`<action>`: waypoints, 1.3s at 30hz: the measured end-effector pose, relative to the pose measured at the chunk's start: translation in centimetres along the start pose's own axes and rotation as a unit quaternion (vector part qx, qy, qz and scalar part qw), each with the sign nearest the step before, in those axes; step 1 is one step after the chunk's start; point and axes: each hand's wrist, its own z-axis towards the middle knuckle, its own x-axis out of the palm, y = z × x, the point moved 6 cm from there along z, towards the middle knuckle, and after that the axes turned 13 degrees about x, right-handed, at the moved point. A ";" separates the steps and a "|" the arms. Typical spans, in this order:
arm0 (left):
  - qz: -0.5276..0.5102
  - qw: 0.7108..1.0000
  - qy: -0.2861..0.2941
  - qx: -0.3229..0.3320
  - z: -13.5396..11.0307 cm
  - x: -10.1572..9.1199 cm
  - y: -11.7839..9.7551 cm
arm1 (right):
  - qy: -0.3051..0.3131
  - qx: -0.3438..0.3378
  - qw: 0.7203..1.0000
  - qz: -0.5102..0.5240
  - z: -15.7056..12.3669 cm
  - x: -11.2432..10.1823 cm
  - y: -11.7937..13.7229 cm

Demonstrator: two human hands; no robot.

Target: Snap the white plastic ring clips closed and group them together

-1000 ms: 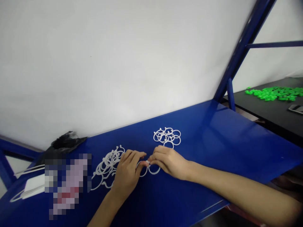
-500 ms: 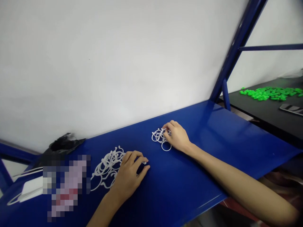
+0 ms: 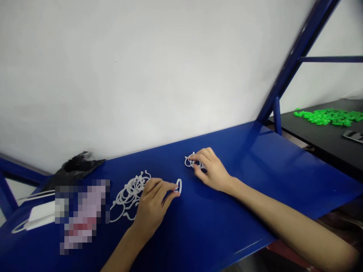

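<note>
My left hand [image 3: 151, 206] pinches one white plastic ring [image 3: 180, 186] between thumb and forefinger, holding it edge-on just above the blue tabletop. Beside and partly behind that hand lies a tangled pile of white rings with small knobs [image 3: 131, 193]. Further right, my right hand [image 3: 213, 170] hovers at a smaller group of white rings [image 3: 188, 161], its thumb and forefinger apart. The palm and fingers cover part of this group, so contact with a ring is unclear.
Blue table [image 3: 255, 151] runs along a white wall. At left are a black plastic bag [image 3: 79, 168], a white face mask [image 3: 42, 215] and a blurred-out pinkish item [image 3: 90, 211]. Right, past a blue frame post [image 3: 286, 71], green pieces [image 3: 326, 116] and a phone-like object [image 3: 353, 136] lie on a black table.
The ring in my left hand has come into clear view beyond the fingertips. My right hand has drawn slightly nearer, its thumb and forefinger spreading. The camera view has shifted a little.
</note>
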 end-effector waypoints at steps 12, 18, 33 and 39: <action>-0.045 0.997 0.001 -0.059 0.1 0.0 0.4 | 0.187 -0.077 0.976 0.086 -2.6 2.9 3.4; -0.031 0.999 -0.012 -0.036 -0.4 0.0 0.5 | 0.195 0.015 0.971 0.134 -2.5 3.1 2.5; -0.050 0.996 -0.019 0.077 0.3 -0.8 -1.9 | 0.275 -0.080 0.934 0.213 -3.6 2.7 4.7; 0.070 0.997 0.025 0.030 0.3 -0.7 -0.1 | 0.175 -0.076 0.973 0.132 -2.8 2.6 3.3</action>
